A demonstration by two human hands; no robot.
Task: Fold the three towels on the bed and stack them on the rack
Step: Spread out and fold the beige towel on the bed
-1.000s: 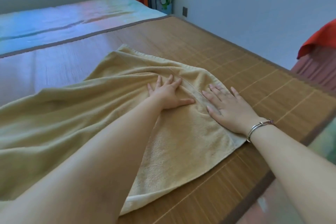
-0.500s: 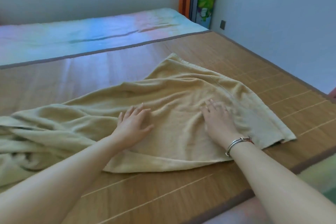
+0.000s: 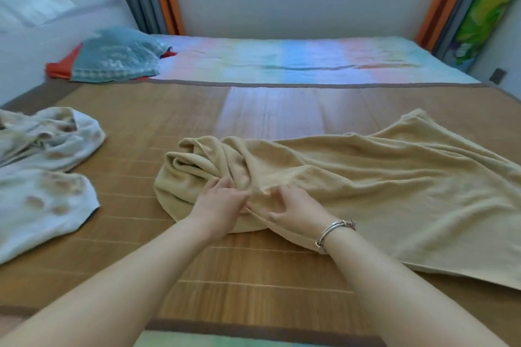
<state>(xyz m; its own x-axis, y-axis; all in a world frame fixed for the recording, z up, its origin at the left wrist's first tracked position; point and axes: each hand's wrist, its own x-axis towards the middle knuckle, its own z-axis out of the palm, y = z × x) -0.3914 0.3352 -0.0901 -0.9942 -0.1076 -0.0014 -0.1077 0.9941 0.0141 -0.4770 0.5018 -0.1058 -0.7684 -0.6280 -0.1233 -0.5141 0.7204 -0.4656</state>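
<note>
The large beige terry towel lies on the bed's woven bamboo mat, flat and spread to the right of the grip, bunched into thick rolls just left of it; both hands work the crumpled end. The left hand rests on the folds with fingers loosely bent, its fingertips tucked at a ridge of cloth; whether it pinches the cloth I cannot tell. The right hand, a silver bangle at its wrist, lies beside it with fingers spread on the cloth, holding nothing. The step in hand looks like smoothing out this first towel before folding; next, the bunched end likely needs drawing leftward until flat. Well left of the grip, a white spotted towel lies rumpled, unfolded; no rack shows.
</note>
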